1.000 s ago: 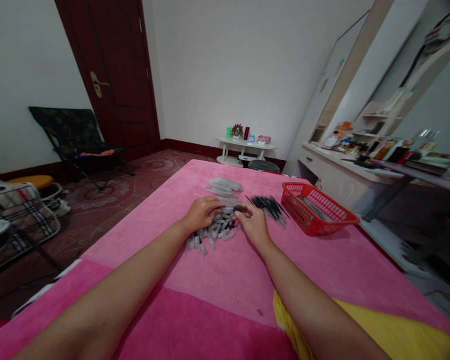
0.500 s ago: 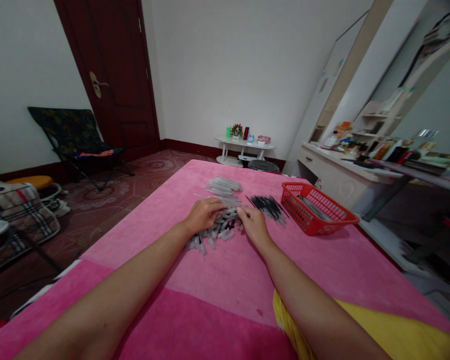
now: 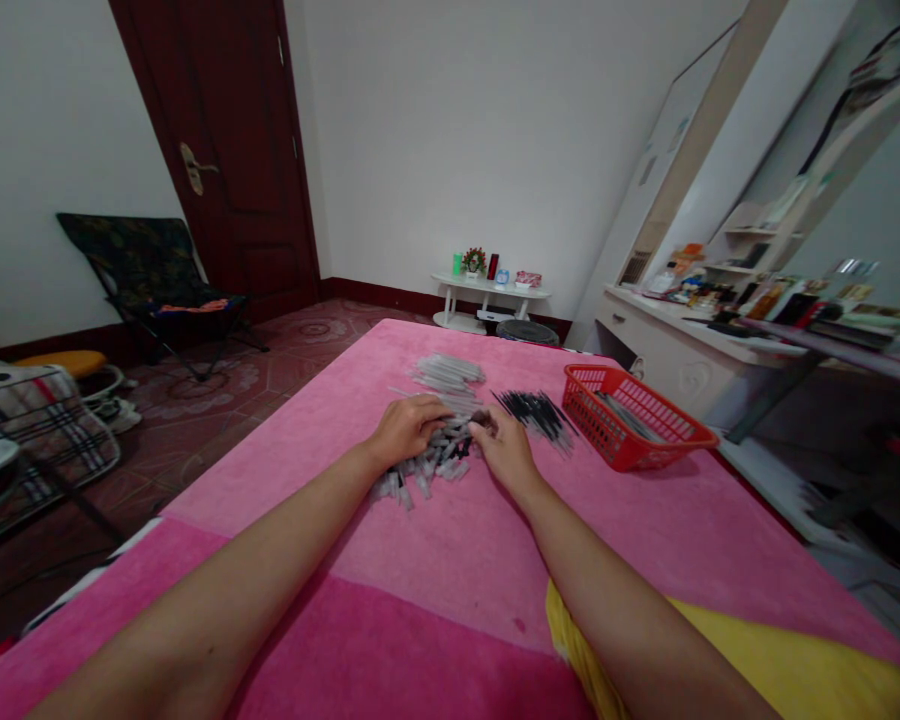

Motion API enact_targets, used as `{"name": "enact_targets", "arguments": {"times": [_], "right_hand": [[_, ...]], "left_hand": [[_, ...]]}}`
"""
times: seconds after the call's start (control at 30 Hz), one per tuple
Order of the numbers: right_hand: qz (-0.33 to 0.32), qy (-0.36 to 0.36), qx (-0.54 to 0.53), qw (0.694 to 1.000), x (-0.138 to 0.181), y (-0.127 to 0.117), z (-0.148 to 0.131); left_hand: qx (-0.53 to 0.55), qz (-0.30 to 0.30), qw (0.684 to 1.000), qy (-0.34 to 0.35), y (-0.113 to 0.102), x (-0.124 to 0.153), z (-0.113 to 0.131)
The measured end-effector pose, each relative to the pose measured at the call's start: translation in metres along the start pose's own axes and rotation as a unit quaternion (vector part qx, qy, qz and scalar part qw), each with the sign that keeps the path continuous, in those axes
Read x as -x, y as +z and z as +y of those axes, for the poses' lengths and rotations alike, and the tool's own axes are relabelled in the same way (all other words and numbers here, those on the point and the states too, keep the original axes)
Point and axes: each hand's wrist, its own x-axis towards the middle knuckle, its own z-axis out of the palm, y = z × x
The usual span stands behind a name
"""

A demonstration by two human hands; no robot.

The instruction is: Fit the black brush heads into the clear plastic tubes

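My left hand [image 3: 411, 428] is closed at the left side of a pile of short translucent caps [image 3: 424, 472], some with dark parts among them. Whatever its fingertips pinch is too small to make out. Across from it, my right hand [image 3: 506, 445] is closed too, with a small dark piece [image 3: 480, 417] between thumb and fingers. Just beyond both hands lies a stack of long translucent tubes [image 3: 444, 372], like pen barrels. Thin black rods [image 3: 534, 412], resembling pen refills, lie in a bunch to the right of my right hand.
A red plastic basket [image 3: 619, 447] holding grey sticks [image 3: 630, 415] stands on the right of the pink cloth [image 3: 450, 570]. Yellow fabric [image 3: 765, 650] lies under my right forearm. Farther off are a folding chair [image 3: 139, 265], a low white table [image 3: 457, 287] and a cluttered dresser [image 3: 675, 345].
My right fingers have shifted slightly, and a dark piece now shows at their tips. The left hand stays almost in the same place.
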Motion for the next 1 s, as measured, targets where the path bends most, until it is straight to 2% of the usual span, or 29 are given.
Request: {"name": "enact_targets", "arguments": {"times": [0.1, 0.27, 0.67, 0.83, 1.0], "right_hand": [[-0.024, 0.009, 0.026, 0.999, -0.0002, -0.0011, -0.0008], [-0.001, 0.001, 0.023, 1.0, -0.0012, -0.0019, -0.0005], [-0.03, 0.012, 0.07, 0.997, 0.0, -0.0046, -0.003], [-0.012, -0.004, 0.057, 0.998, -0.0008, -0.0045, -0.0026], [-0.026, 0.009, 0.066, 0.997, -0.0007, -0.0048, -0.0038]], "left_hand": [[0.002, -0.011, 1.0, 0.001, 0.0001, -0.0002, 0.0001], [0.014, -0.003, 1.0, 0.0, -0.0003, -0.0002, 0.0011], [0.004, -0.018, 1.0, 0.004, -0.0004, 0.0003, 0.0006], [0.0, -0.021, 1.0, 0.005, -0.001, 0.0002, 0.0011], [0.003, -0.024, 1.0, 0.009, 0.0, 0.0006, 0.0003]]}}
